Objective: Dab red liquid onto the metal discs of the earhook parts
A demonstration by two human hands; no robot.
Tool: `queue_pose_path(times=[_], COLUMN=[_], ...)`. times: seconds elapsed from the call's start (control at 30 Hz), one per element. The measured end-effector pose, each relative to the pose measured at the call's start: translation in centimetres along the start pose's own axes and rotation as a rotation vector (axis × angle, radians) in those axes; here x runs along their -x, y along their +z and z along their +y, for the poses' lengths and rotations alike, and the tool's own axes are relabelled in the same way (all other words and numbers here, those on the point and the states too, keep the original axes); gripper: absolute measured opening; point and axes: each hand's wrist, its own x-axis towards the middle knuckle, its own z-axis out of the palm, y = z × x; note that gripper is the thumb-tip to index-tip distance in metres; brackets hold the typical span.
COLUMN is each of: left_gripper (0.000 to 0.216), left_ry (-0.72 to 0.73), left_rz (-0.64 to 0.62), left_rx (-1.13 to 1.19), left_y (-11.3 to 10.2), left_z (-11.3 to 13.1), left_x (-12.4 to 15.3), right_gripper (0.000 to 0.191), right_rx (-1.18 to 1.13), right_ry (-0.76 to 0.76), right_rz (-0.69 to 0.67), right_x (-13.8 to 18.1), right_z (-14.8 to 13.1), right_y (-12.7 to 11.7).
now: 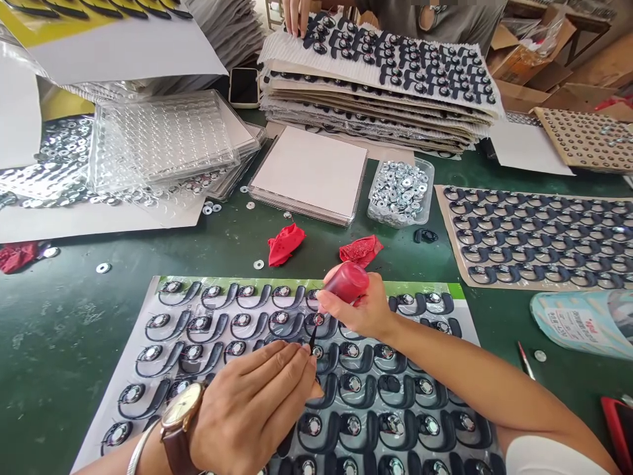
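A sheet point(111, 369) covered with rows of black curved parts lies before me, each part bearing a small round silver-centred piece. My right hand point(363, 307) is wrapped round a red squeeze bottle point(349, 282), tilted with its narrow end down over the upper middle rows. My left hand point(260, 399), palm down with fingers pressed together, is low over the middle of the sheet. A thin dark pointed tip point(312, 340) shows by its fingertips; whether this hand holds it is unclear. The left palm and thumb are mostly hidden.
Beyond the sheet are two red crumpled pieces point(287, 244), a clear tub of metal washers point(400, 191) and a pale board stack point(311, 171). Another filled sheet point(544, 237) lies right. A co-worker's hand point(297, 16) touches the tall layered stack point(376, 112). Clear trays point(163, 138) stand left.
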Motion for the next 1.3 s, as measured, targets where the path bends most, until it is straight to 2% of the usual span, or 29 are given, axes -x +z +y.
queue_pose_path(times=[0.2,0.37,0.67,1.13,1.3], left_gripper=[0.014,0.015,0.018,0.015,0.016], left_ry=[-0.011,-0.074,-0.114,-0.104,-0.167], left_rz=[0.002,0.001,-0.034,-0.016,-0.029], left_rx=[-0.005,0.043,0.113,0.105,0.138], left_y=[0.0,-0.1,-0.6,-0.8,-0.8], left_z=[0.2,-0.1,-0.8,-0.9,-1.0], left_x=[0.1,-0.3,-0.6,-1.3,-1.2], right_gripper=[0.031,0.032,0.032,0.033,0.035], right_rx=[0.06,0.073,0.003,0.059,0.051], right_ry=[0.006,0.011,0.004,-0.003,-0.011], right_rz=[0.009,0.015,0.068,0.001,0.003], right_x=[-0.2,-0.3,0.0,0.0,0.1], right_z=[-0.3,-0.6,0.0,-0.1,0.0], right_y=[-0.4,-0.7,-0.5,-0.6,-0.5])
